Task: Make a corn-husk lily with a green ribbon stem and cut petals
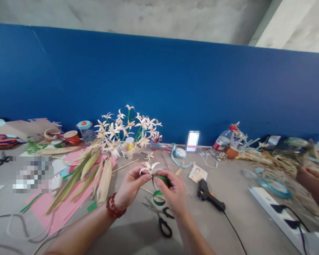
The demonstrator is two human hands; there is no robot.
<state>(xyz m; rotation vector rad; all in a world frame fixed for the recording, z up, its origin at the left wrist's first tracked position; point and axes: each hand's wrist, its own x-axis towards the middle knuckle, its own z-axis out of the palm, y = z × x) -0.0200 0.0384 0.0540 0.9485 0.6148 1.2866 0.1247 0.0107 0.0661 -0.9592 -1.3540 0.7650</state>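
Between my two hands is a white craft flower (150, 169) with narrow pointed petals, facing up. My left hand (133, 184), with a red bead bracelet (114, 208) at the wrist, pinches the flower at its base. The fingers of my right hand (173, 187) are closed on a green tape strip (159, 199), which reaches the flower's underside and hangs in a loop below. Under the hands a pair of scissors (163, 226) lies with its blades apart. Farther back, a paper cup (127, 153) holds many similar flowers (115, 130) on green stems.
A black glue gun (210, 196) and a white power strip (275, 219) lie to the right. Corn husks (105, 177) rest on pink paper (39, 209) at left. A plastic bottle (223, 140) stands at the back. Another person's hand (312, 182) is at the far right.
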